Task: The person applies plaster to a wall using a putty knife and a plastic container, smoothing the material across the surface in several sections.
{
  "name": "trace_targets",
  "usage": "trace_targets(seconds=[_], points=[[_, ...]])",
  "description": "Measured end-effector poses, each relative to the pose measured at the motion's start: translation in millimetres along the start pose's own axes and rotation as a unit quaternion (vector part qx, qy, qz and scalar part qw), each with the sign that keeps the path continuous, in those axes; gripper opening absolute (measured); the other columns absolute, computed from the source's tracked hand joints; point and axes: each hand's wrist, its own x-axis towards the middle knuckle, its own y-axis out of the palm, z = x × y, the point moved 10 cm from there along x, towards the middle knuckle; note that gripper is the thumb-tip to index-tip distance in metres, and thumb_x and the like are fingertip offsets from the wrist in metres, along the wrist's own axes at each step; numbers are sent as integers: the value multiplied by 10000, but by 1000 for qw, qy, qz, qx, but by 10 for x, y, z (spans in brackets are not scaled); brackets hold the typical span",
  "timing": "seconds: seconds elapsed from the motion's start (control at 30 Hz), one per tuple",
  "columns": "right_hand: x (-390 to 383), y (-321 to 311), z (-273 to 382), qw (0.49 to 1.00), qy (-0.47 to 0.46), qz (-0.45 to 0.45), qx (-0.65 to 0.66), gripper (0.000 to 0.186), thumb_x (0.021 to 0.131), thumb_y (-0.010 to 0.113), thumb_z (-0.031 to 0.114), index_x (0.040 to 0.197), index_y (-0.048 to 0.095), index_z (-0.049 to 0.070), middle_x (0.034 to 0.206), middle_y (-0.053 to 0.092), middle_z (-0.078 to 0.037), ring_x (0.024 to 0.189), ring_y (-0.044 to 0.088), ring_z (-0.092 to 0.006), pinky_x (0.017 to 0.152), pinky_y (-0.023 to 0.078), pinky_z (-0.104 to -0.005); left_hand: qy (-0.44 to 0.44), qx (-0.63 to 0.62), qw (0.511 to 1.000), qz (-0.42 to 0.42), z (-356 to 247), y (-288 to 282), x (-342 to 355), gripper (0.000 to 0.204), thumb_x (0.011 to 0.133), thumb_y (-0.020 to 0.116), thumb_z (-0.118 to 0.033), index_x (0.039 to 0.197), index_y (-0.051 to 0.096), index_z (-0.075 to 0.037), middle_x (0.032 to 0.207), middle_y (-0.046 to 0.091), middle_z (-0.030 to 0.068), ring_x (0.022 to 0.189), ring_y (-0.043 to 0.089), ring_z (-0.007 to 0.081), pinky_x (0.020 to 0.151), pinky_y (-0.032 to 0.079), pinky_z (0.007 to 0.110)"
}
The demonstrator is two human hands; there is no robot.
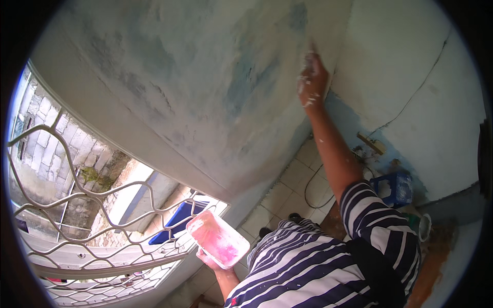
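Note:
My left hand [208, 259] is closed on a shallow rectangular tub [221, 244], pink and white inside, held low beside the window grille. My right hand [313, 79], flecked with white, is raised at the wall [205, 77], which is mottled pale cream and grey-blue, near its corner with the adjoining wall. Its fingers are closed around something thin, smeared white and too blurred to name.
A white window grille [77, 195] fills the left, with a blue object [174, 223] beyond it. Below the corner are a cable [308, 197], a wooden strip [372, 143] on the cracked side wall, a blue plastic stool [390, 187] and a pale container [423, 226] on the tiled floor [285, 195].

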Motion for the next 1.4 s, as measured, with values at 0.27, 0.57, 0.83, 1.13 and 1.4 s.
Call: trace_targets(seconds=[0.27,0.57,0.83,1.13,1.4], points=[[-1950,2117,-333,916,-128,263,-273,633,755,621,-9,1367,500,97,1443,452,-122,1337,438,-295,1062,417,-405,-62,19,998,-13,-62,-101,128,685,879,344,-528,1394,419,-83,1331,513,120,1207,513,326,1004,439,500],[708,-1959,-404,949,39,-289,-122,210,1004,485,209,898,562,45,712,532,2,575,485,-110,518,424,-254,-125,74,989,-20,46,-357,290,669,876,360,-521,1370,442,-78,1299,529,120,1179,515,329,991,432,501],[-1454,1385,-401,912,-150,51,-378,416,738,588,17,1155,590,14,1036,635,-199,915,646,-318,818,519,-374,-111,119,986,-46,205,-36,227,648,884,357,-522,1349,465,-83,1295,540,114,1163,527,326,1000,423,490],[541,-2310,-1806,950,124,-286,1,179,981,482,151,1006,590,10,696,541,-30,585,529,-130,549,462,-283,-100,124,986,-47,408,-134,255,657,876,354,-500,1376,436,-82,1334,506,105,1210,484,321,1021,396,490],[-1622,532,-1172,982,-59,91,-153,565,828,605,135,1372,464,75,1381,513,-154,1182,564,-250,777,538,-366,-92,116,986,-78,567,159,380,602,887,420,-472,1340,471,-78,1274,551,106,1167,525,308,1011,420,490]])
